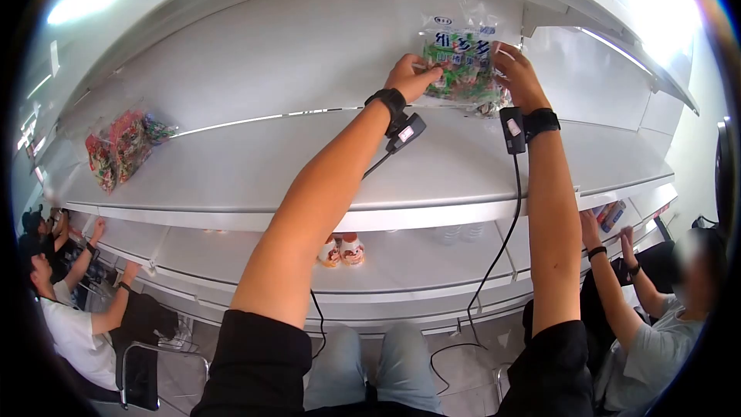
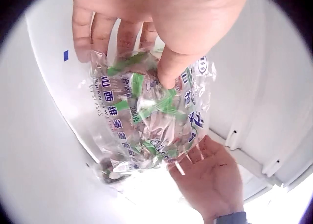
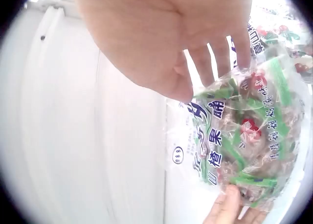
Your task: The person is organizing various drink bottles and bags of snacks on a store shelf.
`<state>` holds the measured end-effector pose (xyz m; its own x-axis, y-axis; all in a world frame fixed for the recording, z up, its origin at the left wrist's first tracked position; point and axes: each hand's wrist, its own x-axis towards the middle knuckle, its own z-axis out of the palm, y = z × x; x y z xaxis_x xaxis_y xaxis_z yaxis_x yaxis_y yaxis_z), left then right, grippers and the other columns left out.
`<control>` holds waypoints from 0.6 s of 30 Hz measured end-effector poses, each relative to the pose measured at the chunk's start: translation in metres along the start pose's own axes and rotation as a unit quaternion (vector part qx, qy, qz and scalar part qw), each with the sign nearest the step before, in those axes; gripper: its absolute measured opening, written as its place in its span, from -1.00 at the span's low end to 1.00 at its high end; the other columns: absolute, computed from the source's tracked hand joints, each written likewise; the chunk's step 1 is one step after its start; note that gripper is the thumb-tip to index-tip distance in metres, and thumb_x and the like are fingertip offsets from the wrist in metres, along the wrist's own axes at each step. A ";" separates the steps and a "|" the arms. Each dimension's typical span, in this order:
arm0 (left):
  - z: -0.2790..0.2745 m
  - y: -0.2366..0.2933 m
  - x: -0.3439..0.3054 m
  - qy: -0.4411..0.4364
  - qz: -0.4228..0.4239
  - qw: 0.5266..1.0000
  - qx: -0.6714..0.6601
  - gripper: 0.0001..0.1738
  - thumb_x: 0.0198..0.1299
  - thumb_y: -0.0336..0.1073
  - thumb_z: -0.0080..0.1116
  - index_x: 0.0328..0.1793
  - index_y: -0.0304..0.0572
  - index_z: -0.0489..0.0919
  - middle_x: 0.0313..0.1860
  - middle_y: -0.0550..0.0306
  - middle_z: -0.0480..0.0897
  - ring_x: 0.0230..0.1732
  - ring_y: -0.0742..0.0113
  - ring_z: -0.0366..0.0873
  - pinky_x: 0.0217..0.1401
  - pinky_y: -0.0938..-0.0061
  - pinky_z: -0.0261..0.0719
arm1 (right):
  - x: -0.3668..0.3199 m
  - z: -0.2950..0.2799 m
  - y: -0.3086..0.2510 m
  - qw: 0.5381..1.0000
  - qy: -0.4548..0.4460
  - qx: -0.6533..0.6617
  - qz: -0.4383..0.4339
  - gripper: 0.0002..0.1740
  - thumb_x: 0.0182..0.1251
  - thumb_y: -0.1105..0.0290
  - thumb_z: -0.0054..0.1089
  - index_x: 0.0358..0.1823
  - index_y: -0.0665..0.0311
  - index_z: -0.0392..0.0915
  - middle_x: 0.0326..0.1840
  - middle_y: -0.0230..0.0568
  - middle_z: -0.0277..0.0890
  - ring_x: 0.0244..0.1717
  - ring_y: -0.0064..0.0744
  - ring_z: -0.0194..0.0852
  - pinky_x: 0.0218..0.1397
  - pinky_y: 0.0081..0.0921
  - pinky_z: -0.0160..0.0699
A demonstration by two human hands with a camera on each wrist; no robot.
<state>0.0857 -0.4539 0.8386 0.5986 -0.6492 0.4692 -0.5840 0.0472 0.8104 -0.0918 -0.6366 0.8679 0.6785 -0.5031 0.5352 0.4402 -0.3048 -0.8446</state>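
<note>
The left hand (image 1: 409,81) pinches one side of a clear printed bag (image 1: 461,69), thumb (image 2: 171,70) across its front, while the right hand (image 1: 523,81) grips the opposite edge, thumb likewise in front. From where I stand the film looks slippery and loosely filled, so I'd worry about the contents (image 1: 459,81) sagging and one side sliding out of a light pinch; a hard pull apart could split it too. The bag sits upright between the two hands, its slack top rising above the fingers. Whether its bottom touches the upper shelf (image 1: 309,158), I can't tell. Another packet (image 3: 288,31) shows near its lower right corner and might get dragged along if the two catch. Black devices (image 1: 407,133) are strapped at both wrists, and the right one's cable (image 1: 505,232) hangs past the shelf's front edge, where it could snag. Further off, more bags (image 1: 130,143) lean together towards the shelf's left end, two patterned containers (image 1: 352,250) stand on the lower shelf (image 1: 417,266), and people (image 1: 85,324) are visible at either side
</note>
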 end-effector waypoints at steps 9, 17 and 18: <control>-0.004 -0.022 0.000 -0.029 -0.060 0.974 0.216 -0.16 0.16 0.01 0.31 0.39 -0.45 0.29 0.20 -0.20 0.58 0.23 0.09 0.55 0.26 0.31 0.47 | -0.003 0.022 0.030 0.965 -0.053 -0.256 0.010 -0.22 0.15 0.39 0.28 0.45 0.34 0.28 0.17 0.08 0.52 0.07 -0.26 0.55 0.06 -0.45 0.49; -0.011 -0.045 0.013 -0.051 -0.044 0.985 0.159 -0.17 0.11 -0.17 0.33 0.43 -0.50 0.28 0.15 -0.22 0.61 0.16 0.14 0.59 0.21 0.39 0.51 | -0.015 0.024 0.022 0.971 -0.028 -0.216 0.099 -0.31 0.23 0.31 0.26 0.40 0.21 0.28 0.17 -0.17 0.52 -0.19 -0.46 0.61 -0.25 -0.44 0.48; -0.014 -0.043 0.012 -0.059 -0.045 0.987 0.142 -0.19 0.11 -0.18 0.33 0.41 -0.50 0.30 0.14 -0.21 0.61 0.14 0.15 0.60 0.20 0.39 0.52 | -0.014 0.019 0.021 0.977 -0.011 -0.185 0.107 -0.34 0.24 0.29 0.25 0.39 0.19 0.30 0.14 -0.21 0.54 -0.18 -0.47 0.61 -0.22 -0.44 0.46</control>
<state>0.1258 -0.4535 0.8140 0.5966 -0.7261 0.3419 -0.6720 -0.2190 0.7075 -0.0806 -0.6206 0.8429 0.7457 -0.5710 0.3435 0.0471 -0.4691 -0.8819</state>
